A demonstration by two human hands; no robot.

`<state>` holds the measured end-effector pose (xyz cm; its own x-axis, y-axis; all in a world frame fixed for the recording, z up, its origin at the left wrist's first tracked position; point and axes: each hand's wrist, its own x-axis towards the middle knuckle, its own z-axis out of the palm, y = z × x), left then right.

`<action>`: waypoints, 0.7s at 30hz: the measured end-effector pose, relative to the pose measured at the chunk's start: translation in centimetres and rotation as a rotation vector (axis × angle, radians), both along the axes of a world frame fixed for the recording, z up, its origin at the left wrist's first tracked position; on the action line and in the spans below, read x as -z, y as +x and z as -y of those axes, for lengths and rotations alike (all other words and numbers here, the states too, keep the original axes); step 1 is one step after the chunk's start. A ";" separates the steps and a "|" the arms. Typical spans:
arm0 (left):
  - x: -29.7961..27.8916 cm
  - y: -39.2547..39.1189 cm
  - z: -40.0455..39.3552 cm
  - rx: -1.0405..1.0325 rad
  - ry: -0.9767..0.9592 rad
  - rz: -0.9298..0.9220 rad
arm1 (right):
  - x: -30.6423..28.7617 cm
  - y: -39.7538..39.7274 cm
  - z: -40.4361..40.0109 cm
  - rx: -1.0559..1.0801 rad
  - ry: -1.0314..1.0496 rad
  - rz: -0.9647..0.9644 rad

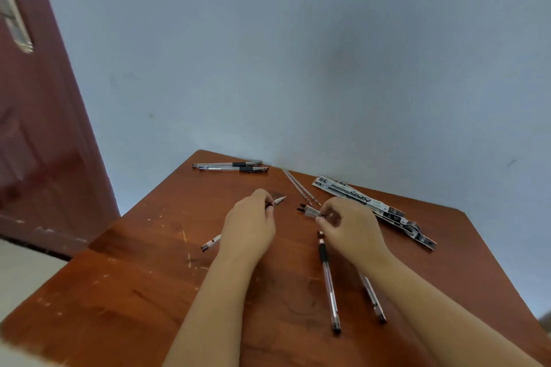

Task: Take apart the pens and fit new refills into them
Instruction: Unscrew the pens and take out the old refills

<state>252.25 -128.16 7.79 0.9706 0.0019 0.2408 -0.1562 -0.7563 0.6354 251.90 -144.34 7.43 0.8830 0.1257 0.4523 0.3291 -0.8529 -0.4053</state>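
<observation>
My left hand grips a pen whose silver tip sticks out past the fingers; its far end shows below the wrist. My right hand pinches a clear pen cap with a black end. A clear pen barrel with a black grip lies just below my right hand, and another pen lies partly under my right forearm. Two bare refills lie between the hands and the wall.
Two assembled pens lie side by side at the far left corner of the wooden table. Refill packets lie along the wall at the right. A dark red door stands to the left.
</observation>
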 end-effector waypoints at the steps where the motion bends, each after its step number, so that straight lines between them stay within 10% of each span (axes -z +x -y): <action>1: 0.2 0.0 -0.2 -0.004 0.001 -0.006 | 0.3 0.9 -0.8 0.010 -0.049 0.012; 11: 1.2 0.9 -1.4 -0.032 -0.037 0.014 | 1.8 4.5 -3.3 0.064 -0.373 -0.058; 21: 0.8 -0.3 0.5 0.253 0.028 0.129 | -0.9 -1.2 0.4 -0.064 0.210 -0.066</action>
<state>251.98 -128.67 7.02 0.9009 -0.2446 0.3587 -0.4200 -0.7002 0.5774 250.70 -144.74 8.36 0.9048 0.0920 0.4157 0.3468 -0.7258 -0.5942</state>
